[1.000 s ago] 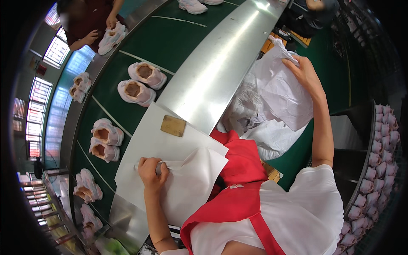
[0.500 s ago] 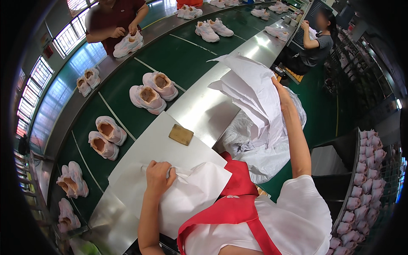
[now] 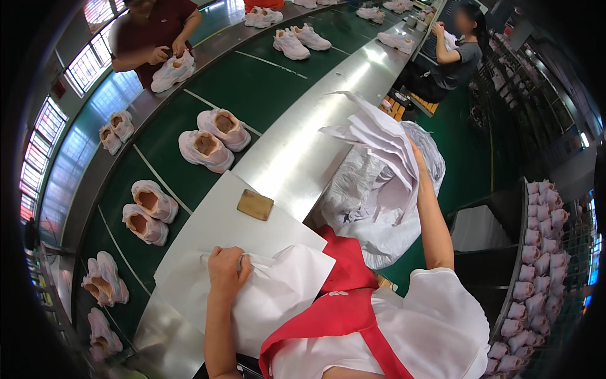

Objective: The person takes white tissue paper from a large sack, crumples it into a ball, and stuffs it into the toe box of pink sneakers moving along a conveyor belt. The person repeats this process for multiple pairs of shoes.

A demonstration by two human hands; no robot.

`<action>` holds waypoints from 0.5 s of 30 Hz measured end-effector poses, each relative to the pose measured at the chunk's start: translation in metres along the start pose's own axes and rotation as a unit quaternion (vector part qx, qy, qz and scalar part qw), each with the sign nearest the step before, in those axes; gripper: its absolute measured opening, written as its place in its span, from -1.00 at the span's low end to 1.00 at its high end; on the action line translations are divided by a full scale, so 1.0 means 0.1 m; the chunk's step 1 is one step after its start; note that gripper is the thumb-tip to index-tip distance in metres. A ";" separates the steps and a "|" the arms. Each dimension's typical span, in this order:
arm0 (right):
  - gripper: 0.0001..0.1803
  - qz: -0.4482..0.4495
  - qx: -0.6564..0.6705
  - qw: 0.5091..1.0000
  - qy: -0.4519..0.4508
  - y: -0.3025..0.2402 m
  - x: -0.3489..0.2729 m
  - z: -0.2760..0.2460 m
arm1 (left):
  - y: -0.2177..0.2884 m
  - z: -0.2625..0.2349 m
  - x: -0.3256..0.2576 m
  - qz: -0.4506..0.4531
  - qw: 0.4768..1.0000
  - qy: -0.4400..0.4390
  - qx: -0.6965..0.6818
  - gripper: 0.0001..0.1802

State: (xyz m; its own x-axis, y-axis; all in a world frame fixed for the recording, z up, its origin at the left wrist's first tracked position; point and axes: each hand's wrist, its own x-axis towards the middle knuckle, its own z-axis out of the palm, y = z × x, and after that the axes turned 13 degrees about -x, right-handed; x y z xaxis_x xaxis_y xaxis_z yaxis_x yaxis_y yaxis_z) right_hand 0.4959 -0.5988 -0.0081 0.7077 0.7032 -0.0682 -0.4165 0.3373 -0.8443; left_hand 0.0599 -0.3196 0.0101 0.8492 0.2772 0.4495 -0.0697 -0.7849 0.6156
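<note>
My left hand is closed on a crumpled sheet of white paper, which lies over a flat stack of white paper on the metal bench. A tan, brick-like block rests on that stack, beyond my left hand. Out to the right, my right hand grips several loose white sheets by their right side; its fingers are partly behind them. The sheets fan out above a large translucent plastic bag, whose contents I cannot make out clearly.
Pairs of pale pink sneakers stand on the green conveyor belt past the bench. Across it, a person handles a shoe. Another person sits far right. A rack of wrapped pinkish items stands at the right.
The sheets in my right hand have swung down toward the bag and bunched closer together. My left hand keeps its grip on the paper. The whole view has shifted slightly.
</note>
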 end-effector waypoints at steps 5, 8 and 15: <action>-0.52 -0.061 -0.113 0.968 0.213 0.25 -0.78 -0.91 | -0.02 -0.02 -0.04 -0.036 0.999 -0.014 -0.002 -0.92; -0.50 -0.132 0.020 0.908 0.397 0.86 -1.02 -1.33 | -0.03 -0.03 -0.04 -0.043 0.999 -0.021 0.004 -0.94; -0.38 0.233 -0.605 0.590 0.480 2.68 -1.25 -2.14 | -0.03 -0.04 -0.04 -0.043 0.997 -0.047 0.035 -0.99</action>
State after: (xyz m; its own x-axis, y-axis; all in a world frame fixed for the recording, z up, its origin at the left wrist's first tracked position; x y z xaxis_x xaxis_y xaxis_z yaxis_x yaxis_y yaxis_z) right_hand 0.4181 -0.7301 -0.3394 0.9162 -0.3329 -0.2230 -0.3928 -0.8560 -0.3361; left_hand 0.0545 -0.3166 0.0092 0.8958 0.2948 0.3326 0.0395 -0.7982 0.6011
